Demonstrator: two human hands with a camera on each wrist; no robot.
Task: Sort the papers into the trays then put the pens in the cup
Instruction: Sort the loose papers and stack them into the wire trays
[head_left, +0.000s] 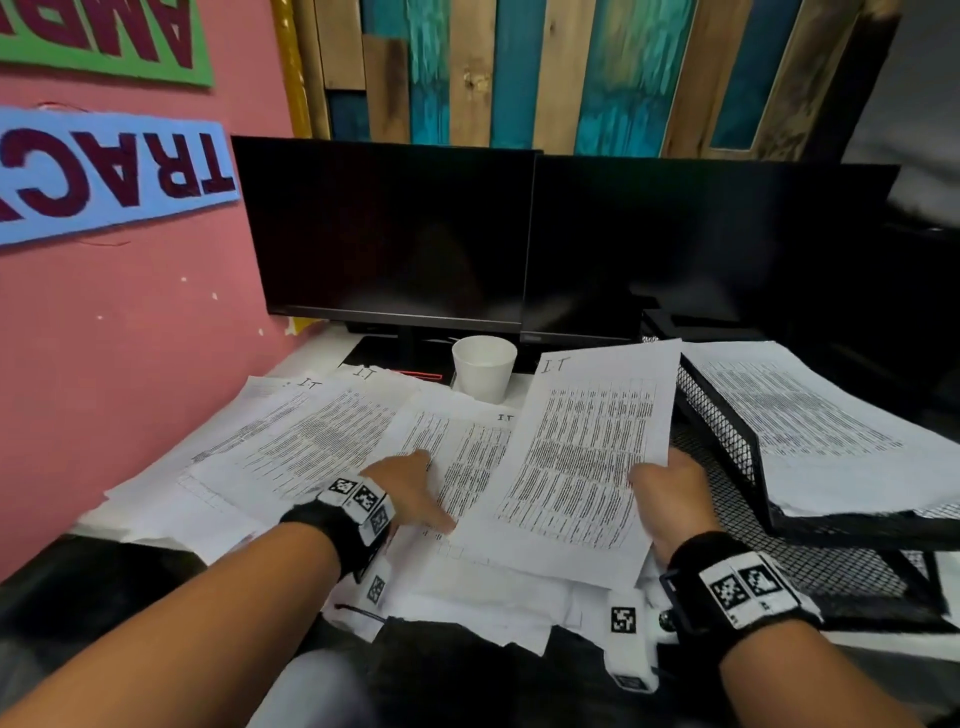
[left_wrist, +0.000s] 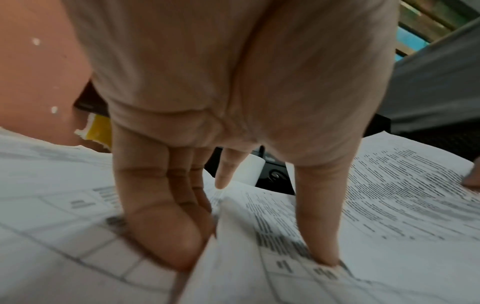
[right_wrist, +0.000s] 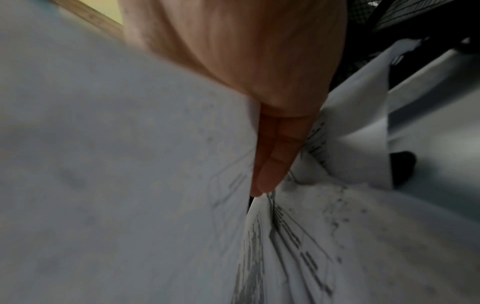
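1. The left hand (head_left: 410, 486) is reaching forward and down from the near left, palm facing the desk, forearm running in from the lower left corner of the head view.
2. Its fingers (left_wrist: 161, 232) are lying straight and close together, tips pressing on the spread papers (head_left: 311, 441); nothing is being gripped. In the left wrist view the thumb tip is also touching a printed page.
3. The right hand (head_left: 670, 499) is coming in from the near right, held a little above the desk, wrist turned so the thumb is lying on top.
4. It is pinching the raised sheet (head_left: 587, 457) at that sheet's right edge, thumb over the printed face and the remaining fingers (right_wrist: 272, 164) sitting straight and close together under it, as the right wrist view shows.
5. The raised sheet is tilting up off the pile, its far corner marked "IT", its near left corner lying just beside the left hand's thumb.
6. The spread papers are overlapping each other across the white desk (head_left: 311, 358), running from the pink wall (head_left: 130, 338) to beneath the raised sheet.
7. The white cup (head_left: 483, 366) is standing upright behind the papers, in front of the two dark monitors (head_left: 389, 228).
8. The black mesh tray (head_left: 727, 415) is sitting to the right, near the right hand, with a stack of printed pages (head_left: 810, 421) lying in its upper tier.
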